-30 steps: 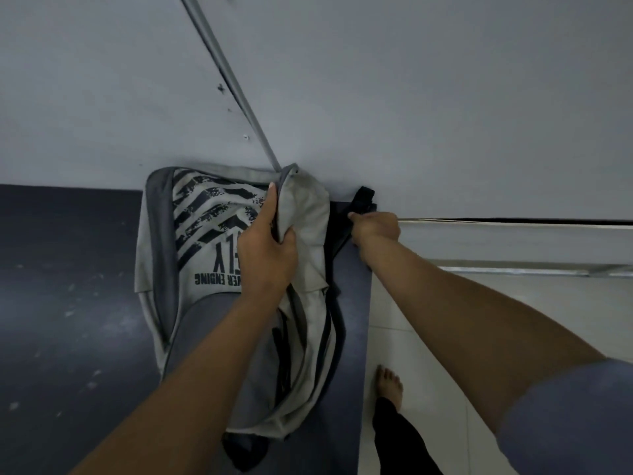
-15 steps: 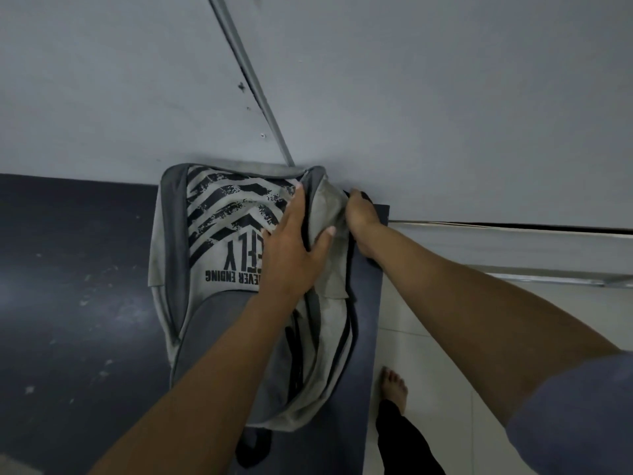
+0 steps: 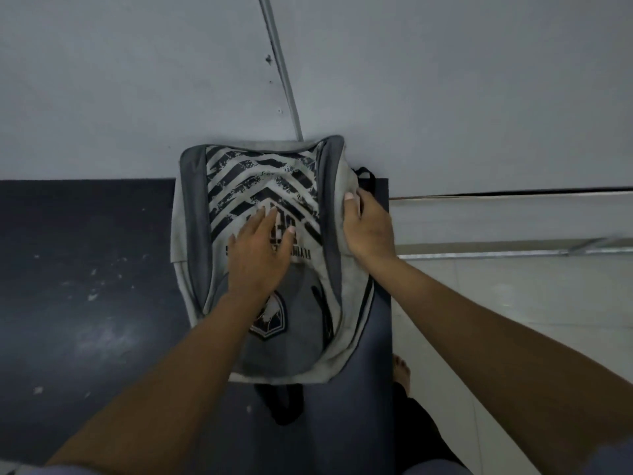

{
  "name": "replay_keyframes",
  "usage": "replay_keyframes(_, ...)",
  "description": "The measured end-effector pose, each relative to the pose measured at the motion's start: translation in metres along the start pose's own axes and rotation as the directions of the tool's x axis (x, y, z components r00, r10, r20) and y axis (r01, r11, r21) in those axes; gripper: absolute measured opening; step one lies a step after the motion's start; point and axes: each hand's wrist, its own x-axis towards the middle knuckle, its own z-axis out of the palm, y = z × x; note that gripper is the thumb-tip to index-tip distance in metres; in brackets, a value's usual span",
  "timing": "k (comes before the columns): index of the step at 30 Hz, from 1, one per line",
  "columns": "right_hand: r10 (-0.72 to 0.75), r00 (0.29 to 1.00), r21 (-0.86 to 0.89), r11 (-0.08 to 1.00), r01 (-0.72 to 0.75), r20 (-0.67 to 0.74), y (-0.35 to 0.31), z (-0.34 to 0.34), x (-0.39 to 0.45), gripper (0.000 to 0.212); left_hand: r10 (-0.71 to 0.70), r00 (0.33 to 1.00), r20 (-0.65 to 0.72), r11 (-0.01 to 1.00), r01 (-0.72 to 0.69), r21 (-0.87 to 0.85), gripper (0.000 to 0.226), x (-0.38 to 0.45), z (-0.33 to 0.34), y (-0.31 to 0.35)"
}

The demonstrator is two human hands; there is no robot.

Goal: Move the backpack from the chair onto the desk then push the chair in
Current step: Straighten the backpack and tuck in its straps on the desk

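Against the grey wall (image 3: 445, 80), at the far right end of the dark, scuffed desk top (image 3: 85, 303), lies the light grey fabric backpack with black chevron stripes and darker grey side panels (image 3: 260, 180). It lies flat, printed face up, its top edge touching the wall at 12 o'clock and its bottom edge toward the person at 6 o'clock. All of it rests on the desk; its right flank runs close to the desk's right edge.

Zips look shut; nothing of any contents shows. A dark badge print (image 3: 270, 320) sits on the lower front pocket, partly covered by the left forearm. Lettering under the chevrons is mostly hidden.

Left hand (image 3: 260, 255): open, palm down, fingers spread, pressing flat on the front panel just below the stripes. It grips nothing.

Right hand (image 3: 368, 228): at 3 o'clock of the pack, fingers curled loosely over the right side seam, thumb tip on the fabric. Touching, yes; whether it pinches the cloth I cannot tell.

A black carry loop (image 3: 364, 174) pokes out at the top right corner, near 1 o'clock. A black strap (image 3: 284, 406) trails from under the bottom edge at 6 o'clock, lying on the desk.

A thin grey conduit (image 3: 281, 63) runs down the wall to the pack's top edge. Right of the desk, pale floor tiles (image 3: 513, 320) and one bare foot (image 3: 402, 371) beside the desk's edge.
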Motion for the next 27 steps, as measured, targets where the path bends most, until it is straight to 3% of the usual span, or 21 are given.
replay_keyframes(3,-0.041,0.999,-0.055,0.998,0.039,-0.034,0.003,0.011,-0.039,0.059,0.030,1.000,-0.007,0.999,-0.030,0.033,0.065,-0.024,-0.008,-0.034)
replay_keyframes(8,-0.165,0.976,-0.216,0.968,0.132,-0.144,0.006,0.036,-0.103,0.055,-0.005,1.000,-0.001,0.995,0.006,0.098,0.061,-0.060,-0.026,-0.087)
replay_keyframes(13,-0.095,0.992,-0.318,0.946,0.064,-0.083,0.008,0.069,-0.171,0.062,-0.053,0.996,0.070,0.987,0.041,0.157,0.065,-0.097,-0.035,-0.116)
replay_keyframes(19,0.069,0.995,-0.394,0.914,-0.092,-0.071,0.017,0.083,-0.200,0.070,-0.273,0.953,0.135,0.961,0.277,-0.012,0.058,-0.114,-0.029,-0.112)
replay_keyframes(24,0.109,0.977,-0.304,0.939,-0.162,-0.183,0.019,0.082,-0.197,0.037,-0.448,0.877,0.172,0.844,0.479,-0.241,0.037,-0.113,-0.028,-0.116)
replay_keyframes(27,0.074,0.968,-0.177,0.977,-0.119,-0.242,0.009,0.077,-0.198,0.023,-0.364,0.929,0.059,0.855,0.359,-0.375,0.017,-0.120,-0.037,-0.120)
